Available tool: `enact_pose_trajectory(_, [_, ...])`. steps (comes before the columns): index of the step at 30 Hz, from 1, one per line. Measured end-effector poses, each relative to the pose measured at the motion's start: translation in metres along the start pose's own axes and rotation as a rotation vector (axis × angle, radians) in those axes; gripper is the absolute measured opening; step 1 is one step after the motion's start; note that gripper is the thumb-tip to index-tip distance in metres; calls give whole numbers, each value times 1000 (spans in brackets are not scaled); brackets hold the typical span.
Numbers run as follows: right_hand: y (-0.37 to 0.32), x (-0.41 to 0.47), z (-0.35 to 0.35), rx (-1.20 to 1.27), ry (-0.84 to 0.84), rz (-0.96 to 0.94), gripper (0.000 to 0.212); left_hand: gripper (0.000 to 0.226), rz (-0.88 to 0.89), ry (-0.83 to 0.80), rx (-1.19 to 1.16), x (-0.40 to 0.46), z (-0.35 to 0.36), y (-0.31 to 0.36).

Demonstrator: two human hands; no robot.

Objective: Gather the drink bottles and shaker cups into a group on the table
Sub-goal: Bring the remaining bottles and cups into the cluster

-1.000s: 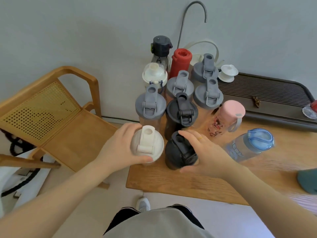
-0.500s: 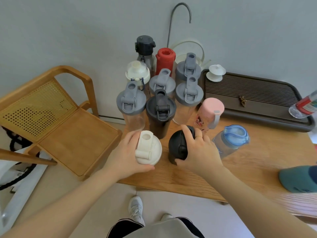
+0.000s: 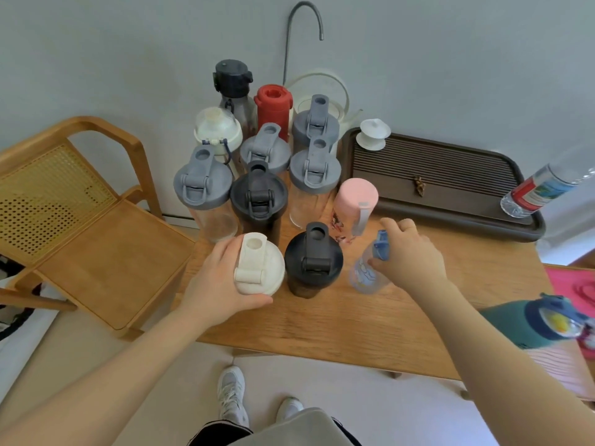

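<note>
While left hand (image 3: 222, 281) cups a round white lid (image 3: 259, 264), right hand (image 3: 409, 252) grips clear bottle (image 3: 367, 272).

Bare forearms, no sleeves, grey top (image 3: 289, 428), blk shorts (image 3: 219, 432), white sneakers (image 3: 231, 394)

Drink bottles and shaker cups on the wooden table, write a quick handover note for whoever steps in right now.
Left hand: grip around the white-lidded shaker cup at the group's front edge.
Right hand: closing over the clear bottle with the blue lid, which stands slightly apart on the right.
Done: grey-lidded, black and red bottles are clustered; black shaker cup and pink-lidded bottle are in.
Left: pull the blue-lidded bottle in, then the teal bottle at the right edge.
</note>
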State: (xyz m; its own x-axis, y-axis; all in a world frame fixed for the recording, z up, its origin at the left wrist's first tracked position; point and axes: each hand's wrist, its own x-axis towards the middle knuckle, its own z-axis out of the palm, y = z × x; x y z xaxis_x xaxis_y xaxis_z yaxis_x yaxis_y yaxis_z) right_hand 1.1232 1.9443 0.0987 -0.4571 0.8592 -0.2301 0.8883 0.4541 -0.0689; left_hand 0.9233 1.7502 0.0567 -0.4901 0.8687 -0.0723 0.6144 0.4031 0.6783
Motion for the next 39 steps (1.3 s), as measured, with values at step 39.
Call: enact_pose_trajectory(39, [14,35,-28,-42,221,-245,77,101,417,-309,930,17,-4,47])
